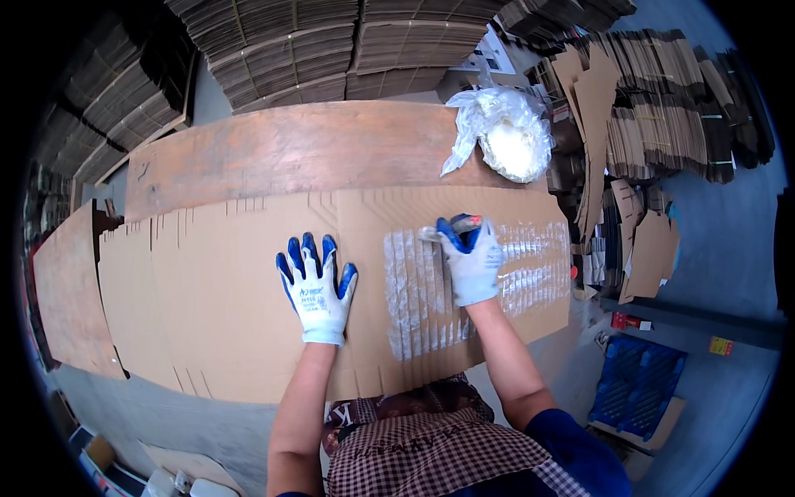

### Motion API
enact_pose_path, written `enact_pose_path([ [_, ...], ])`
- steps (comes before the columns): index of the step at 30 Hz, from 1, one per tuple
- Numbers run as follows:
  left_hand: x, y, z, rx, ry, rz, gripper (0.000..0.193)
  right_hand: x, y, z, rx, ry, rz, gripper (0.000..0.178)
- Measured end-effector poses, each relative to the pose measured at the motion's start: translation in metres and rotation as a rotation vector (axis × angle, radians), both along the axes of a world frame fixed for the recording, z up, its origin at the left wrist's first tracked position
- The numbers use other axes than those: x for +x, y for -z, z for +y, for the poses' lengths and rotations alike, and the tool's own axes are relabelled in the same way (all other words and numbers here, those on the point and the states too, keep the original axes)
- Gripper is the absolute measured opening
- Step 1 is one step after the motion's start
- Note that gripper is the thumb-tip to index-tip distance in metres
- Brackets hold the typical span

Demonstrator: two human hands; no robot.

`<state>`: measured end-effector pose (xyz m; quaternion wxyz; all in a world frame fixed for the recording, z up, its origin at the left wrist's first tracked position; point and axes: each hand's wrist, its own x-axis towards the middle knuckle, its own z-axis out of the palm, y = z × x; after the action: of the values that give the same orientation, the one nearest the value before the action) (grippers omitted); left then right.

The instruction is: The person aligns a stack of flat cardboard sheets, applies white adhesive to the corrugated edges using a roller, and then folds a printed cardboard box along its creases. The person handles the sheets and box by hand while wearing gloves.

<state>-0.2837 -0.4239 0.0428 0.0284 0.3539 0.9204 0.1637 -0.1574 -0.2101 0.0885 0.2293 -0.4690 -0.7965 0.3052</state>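
A large flat sheet of brown cardboard [224, 290] lies across the table in front of me, with short slits along its edges. My left hand [319, 290], in a white glove with blue-coated fingers, rests flat on its middle, fingers spread. To the right, rows of shiny clear plastic strips [406, 298] cover part of the cardboard. Over these strips my right hand [472, 257], gloved the same way, is closed in a pinch. A whitish end of clear plastic strip [428, 234] sticks out at its left; the fingers partly hide the grip.
A crumpled bundle of clear plastic film [505, 137] sits on the wooden table [290, 153] at the far right. Stacks of folded cardboard [281, 50] stand behind the table, and more cardboard [662, 108] is piled at right. A blue plastic pallet [638, 385] lies lower right.
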Motion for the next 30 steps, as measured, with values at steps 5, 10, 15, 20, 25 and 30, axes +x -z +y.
enact_pose_path([
  [5,0.0,0.001,0.003,0.002,-0.001,-0.009,0.064,-0.037,-0.008,-0.032,0.015,-0.092,-0.04,0.039],
  [10,0.0,0.001,0.001,-0.011,-0.005,-0.001,0.064,-0.034,-0.011,-0.028,0.104,-0.104,-0.168,0.033],
  [15,0.0,0.004,0.002,-0.007,0.004,0.023,0.063,-0.015,-0.009,-0.024,0.069,-0.153,-0.139,0.032],
  [20,0.0,0.006,0.001,-0.033,0.008,0.059,0.063,0.025,-0.023,-0.013,-0.012,-0.107,-0.29,0.041],
  [25,0.002,0.008,0.003,-0.02,0.018,0.092,0.06,0.081,-0.009,-0.022,-0.125,-0.214,-0.309,0.047],
  [30,0.002,0.01,0.002,-0.018,0.024,0.135,0.058,0.108,-0.03,-0.044,-0.171,-0.295,-0.328,0.046],
])
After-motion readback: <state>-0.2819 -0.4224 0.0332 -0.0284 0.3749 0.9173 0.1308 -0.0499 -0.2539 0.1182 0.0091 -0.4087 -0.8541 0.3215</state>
